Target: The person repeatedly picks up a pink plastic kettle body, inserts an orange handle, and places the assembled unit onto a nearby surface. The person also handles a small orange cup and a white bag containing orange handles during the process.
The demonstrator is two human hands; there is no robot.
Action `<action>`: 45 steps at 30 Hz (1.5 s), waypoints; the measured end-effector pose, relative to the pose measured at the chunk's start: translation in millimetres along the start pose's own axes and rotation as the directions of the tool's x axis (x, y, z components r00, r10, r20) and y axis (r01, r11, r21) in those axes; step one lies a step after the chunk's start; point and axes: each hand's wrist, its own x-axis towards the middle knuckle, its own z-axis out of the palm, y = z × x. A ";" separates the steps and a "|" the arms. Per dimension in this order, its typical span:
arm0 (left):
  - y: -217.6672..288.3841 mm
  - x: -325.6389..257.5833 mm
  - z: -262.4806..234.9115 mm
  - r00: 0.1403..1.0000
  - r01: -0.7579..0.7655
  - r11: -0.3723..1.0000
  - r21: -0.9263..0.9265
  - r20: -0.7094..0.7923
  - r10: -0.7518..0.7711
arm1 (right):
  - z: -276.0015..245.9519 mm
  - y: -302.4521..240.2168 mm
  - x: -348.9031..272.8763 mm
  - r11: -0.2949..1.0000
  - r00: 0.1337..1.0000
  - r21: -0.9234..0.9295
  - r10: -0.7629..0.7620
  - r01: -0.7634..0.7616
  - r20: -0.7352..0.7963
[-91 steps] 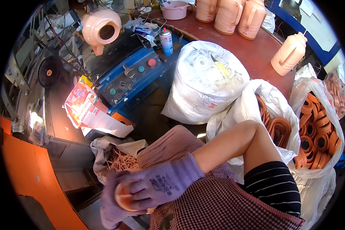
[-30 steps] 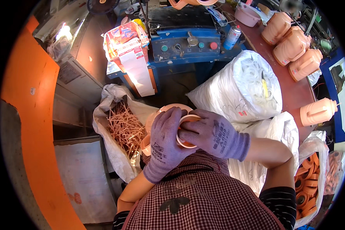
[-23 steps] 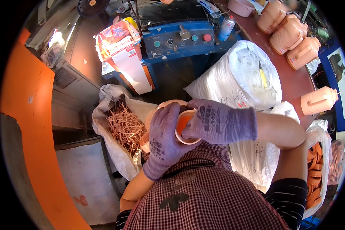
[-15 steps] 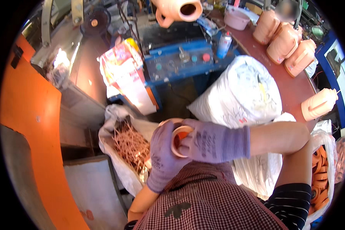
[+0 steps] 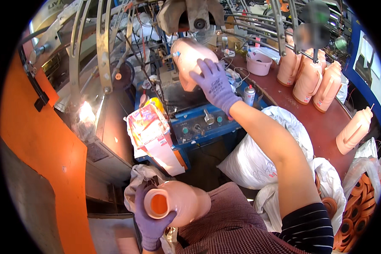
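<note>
A pale pink spool of thread (image 5: pixel 180 203) is held against the lap by the left hand (image 5: pixel 150 218), whose gloved fingers are curled around the rim at its orange-cored end, so that the open end faces upward and the body is steadied by the torso. Farther off, a second pink spool (image 5: pixel 190 59) sits tilted on the winding machine (image 5: pixel 190 17), and the right hand (image 5: pixel 216 84) is stretched up with its fingers spread flat over the spool's side; whether it is truly gripped or only pressed cannot be told. The arm is extended over the blue control box (image 5: pixel 199 125), which lies between the two spools. Finished pink spools (image 5: pixel 309 78) are stood upright on the red-brown table (image 5: pixel 321 122) to the far right, well apart from the hands. White sacks (image 5: pixel 258 161) are kept near the right knee.
</note>
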 end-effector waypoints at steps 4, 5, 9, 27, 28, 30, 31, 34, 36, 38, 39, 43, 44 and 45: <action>9.3 4.6 -5.6 0.990 -0.010 0.999 -0.051 -0.141 0.003 | -64.6 -6.6 -11.3 0.993 0.985 0.005 -0.121 0.121 0.125; 16.0 7.8 -5.3 0.986 -0.002 0.997 -0.080 -0.168 -0.011 | -83.8 -8.9 -18.3 0.989 0.979 0.023 -0.151 0.149 0.140; 58.3 24.4 -22.7 0.987 -0.038 0.991 0.125 -0.152 0.057 | -164.9 -24.5 -36.0 0.972 0.972 0.130 -0.208 0.193 0.111; 84.4 52.3 31.1 0.857 -0.339 0.941 -0.003 -0.414 0.307 | -154.5 -7.8 -40.4 0.969 0.974 0.163 -0.205 0.187 0.097; 82.9 52.6 24.3 0.833 -0.361 0.932 0.030 -0.438 0.337 | -179.3 -18.0 -45.0 0.965 0.965 0.169 -0.223 0.199 0.137; 79.3 51.8 12.2 0.786 -0.398 0.914 0.082 -0.483 0.386 | -233.5 -35.2 -71.0 0.936 0.939 0.201 -0.319 0.290 0.131; 84.9 52.4 10.1 0.751 -0.362 0.921 0.147 -0.540 0.381 | -259.7 -41.1 -82.5 0.926 0.945 0.234 -0.319 0.295 0.073; 99.9 74.9 7.8 0.653 -0.499 0.863 0.076 -0.622 0.432 | -310.0 -29.3 -97.6 0.913 0.978 0.380 -0.193 0.149 0.081; 117.2 88.6 11.6 0.660 -0.504 0.858 0.103 -0.594 0.459 | -314.2 -14.8 -107.9 0.879 0.982 0.477 -0.076 -0.017 0.175; 118.4 105.3 20.8 0.615 -0.560 0.825 0.079 -0.628 0.477 | -310.2 -0.8 -116.9 0.827 0.951 0.530 0.019 -0.188 0.308; 120.4 113.4 27.4 0.556 -0.515 0.819 0.253 -0.629 0.544 | -309.2 0.8 -123.6 0.797 0.945 0.563 0.028 -0.217 0.325; 165.3 134.8 69.5 0.468 -0.704 0.710 0.005 -0.749 0.470 | -299.1 -15.3 -173.9 0.642 0.862 0.664 -0.011 -0.383 0.507; 169.6 142.4 77.9 0.500 -0.743 0.651 -0.153 -0.775 0.388 | -296.1 -21.3 -180.0 0.617 0.856 0.678 -0.014 -0.399 0.516; 158.6 151.8 86.4 0.474 -0.701 0.713 -0.005 -0.751 0.460 | -296.9 -24.0 -176.9 0.620 0.851 0.662 0.021 -0.422 0.524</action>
